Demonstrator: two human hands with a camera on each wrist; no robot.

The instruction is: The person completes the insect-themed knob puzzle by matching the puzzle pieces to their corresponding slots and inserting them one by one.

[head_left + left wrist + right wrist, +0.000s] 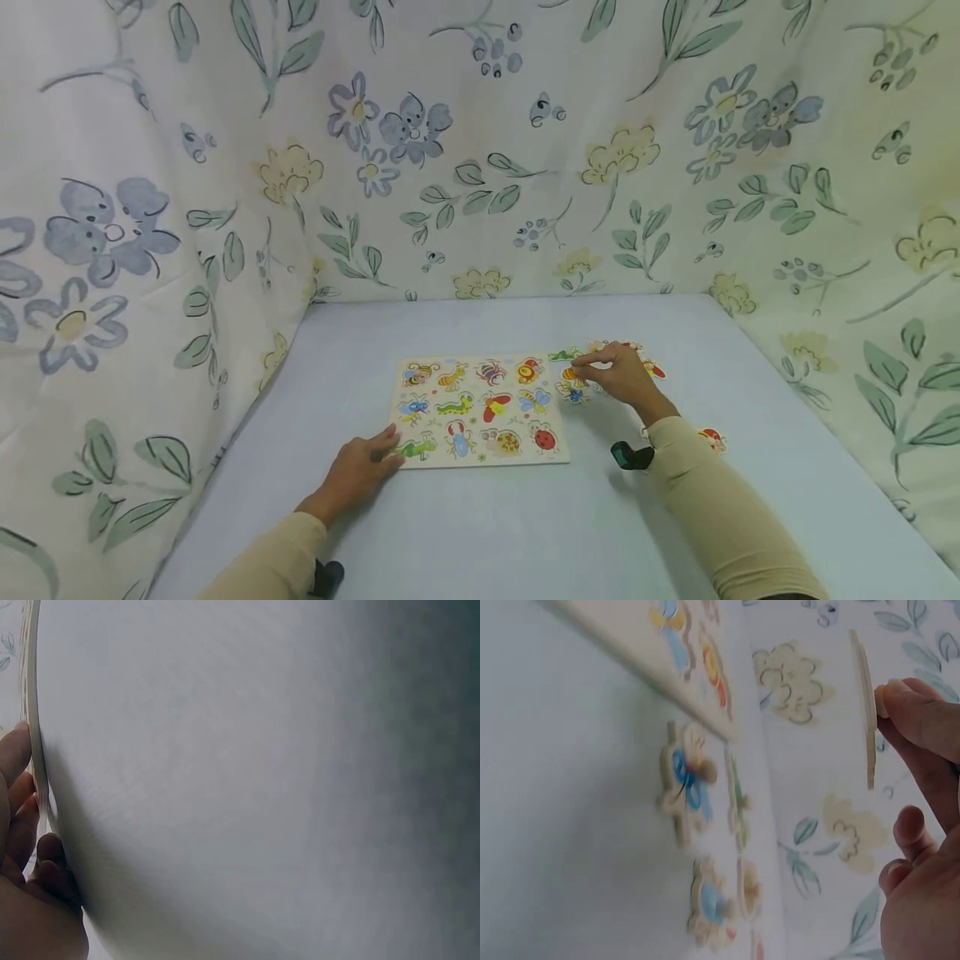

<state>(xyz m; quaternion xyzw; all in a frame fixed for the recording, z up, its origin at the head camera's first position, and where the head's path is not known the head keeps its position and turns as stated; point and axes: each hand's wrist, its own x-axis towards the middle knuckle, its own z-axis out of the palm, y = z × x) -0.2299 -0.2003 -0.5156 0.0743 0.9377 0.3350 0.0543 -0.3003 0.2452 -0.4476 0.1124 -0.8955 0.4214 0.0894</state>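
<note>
On the table lies a pale wooden puzzle board (480,454) printed with colourful insects. My left hand (363,467) holds its near left corner, with fingers along the board's edge (34,697) in the left wrist view. Over the board's right side, my right hand (618,375) pinches a thin wooden puzzle piece (869,742) by its small knob. That piece appears edge-on in the right wrist view, so its picture is hidden there. Below it are a blue insect piece (686,776) and a green piece (737,799), both with knobs.
More loose pieces lie right of the board, partly behind the right hand, including a red one (654,369). A ladybird piece (712,439) lies beside the right sleeve. Flowered cloth (487,167) hangs around the white table (465,533).
</note>
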